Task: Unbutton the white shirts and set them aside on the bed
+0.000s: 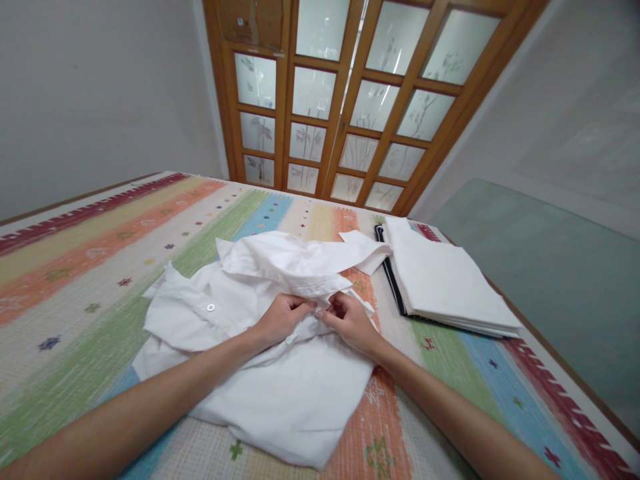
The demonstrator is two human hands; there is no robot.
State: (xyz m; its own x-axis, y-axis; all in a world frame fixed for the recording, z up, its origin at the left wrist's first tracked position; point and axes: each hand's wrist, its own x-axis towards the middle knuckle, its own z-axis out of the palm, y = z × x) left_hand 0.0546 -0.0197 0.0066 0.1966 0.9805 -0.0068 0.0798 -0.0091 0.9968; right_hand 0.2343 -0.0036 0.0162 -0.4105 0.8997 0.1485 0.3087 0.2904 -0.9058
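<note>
A crumpled white shirt (295,393) with a collar lies spread in front of me. My left hand (285,318) and my right hand (349,322) meet near its middle, just below the collar. Both are closed, with thumbs and fingers pinching the white fabric close together. Whatever small part sits between the fingertips is too hidden to make out. On the left side of the shirt shows a small round white ring (211,307). One pointed end of the cloth reaches right, toward a folded stack.
A stack of folded white cloth (445,277) with a black folded piece (393,280) under its left edge lies to the right. Everything rests on a striped, patterned cover (125,280). Beyond stand wooden glass-paned doors (320,100), with walls on both sides.
</note>
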